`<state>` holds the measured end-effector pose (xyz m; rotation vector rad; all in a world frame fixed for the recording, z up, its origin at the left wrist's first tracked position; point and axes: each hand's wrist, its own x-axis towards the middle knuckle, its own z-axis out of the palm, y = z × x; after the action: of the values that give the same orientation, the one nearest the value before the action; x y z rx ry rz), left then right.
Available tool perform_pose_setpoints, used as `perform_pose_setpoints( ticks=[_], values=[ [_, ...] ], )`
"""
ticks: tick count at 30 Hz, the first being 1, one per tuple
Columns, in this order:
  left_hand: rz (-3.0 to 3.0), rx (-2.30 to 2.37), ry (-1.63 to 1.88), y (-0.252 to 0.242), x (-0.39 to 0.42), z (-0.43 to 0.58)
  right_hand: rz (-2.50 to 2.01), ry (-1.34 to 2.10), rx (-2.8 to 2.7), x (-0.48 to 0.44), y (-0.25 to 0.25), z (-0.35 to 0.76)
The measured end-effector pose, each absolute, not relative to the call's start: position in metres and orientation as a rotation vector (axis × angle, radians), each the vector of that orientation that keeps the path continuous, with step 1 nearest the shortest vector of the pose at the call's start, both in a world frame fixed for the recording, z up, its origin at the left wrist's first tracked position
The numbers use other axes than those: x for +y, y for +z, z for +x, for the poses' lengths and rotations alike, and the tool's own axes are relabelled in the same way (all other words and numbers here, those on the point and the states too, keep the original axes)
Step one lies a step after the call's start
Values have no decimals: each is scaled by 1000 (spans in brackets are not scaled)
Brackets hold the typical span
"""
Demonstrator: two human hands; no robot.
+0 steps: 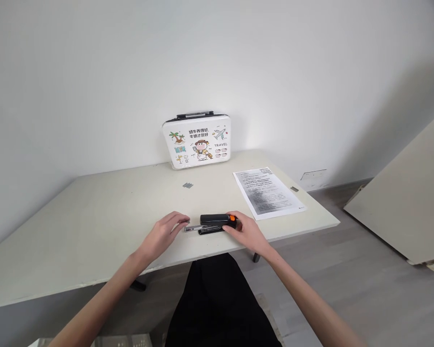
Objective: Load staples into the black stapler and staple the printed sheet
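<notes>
A black stapler with an orange button lies near the table's front edge, its metal staple tray sliding out to the left. My right hand grips the stapler's right end, thumb low and fingers over the top by the button. Just left of the protruding tray, my left hand is closed in a pinch. A small grey strip of staples shows at its fingertips, mostly hidden by them. Farther back on the table lie several grey staple strips, side by side.
Printed sheets of paper lie to the right of the stapler. A white cartoon-printed case with a black handle leans upright against the wall at the back. The white table ends at a front edge close to my body.
</notes>
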<state>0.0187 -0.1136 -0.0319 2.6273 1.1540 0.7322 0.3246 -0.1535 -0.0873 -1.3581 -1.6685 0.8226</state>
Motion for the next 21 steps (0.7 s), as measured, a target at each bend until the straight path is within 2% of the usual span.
perform_pose_setpoints(
  ticks=[6,21],
  values=[
    [2857,1024,605,-30,-121,22,-1363,822,-1672,-154,-87,325],
    [2956,983,480,-29,-110,25,-1363,819,-1676,-154,-88,325]
  ],
)
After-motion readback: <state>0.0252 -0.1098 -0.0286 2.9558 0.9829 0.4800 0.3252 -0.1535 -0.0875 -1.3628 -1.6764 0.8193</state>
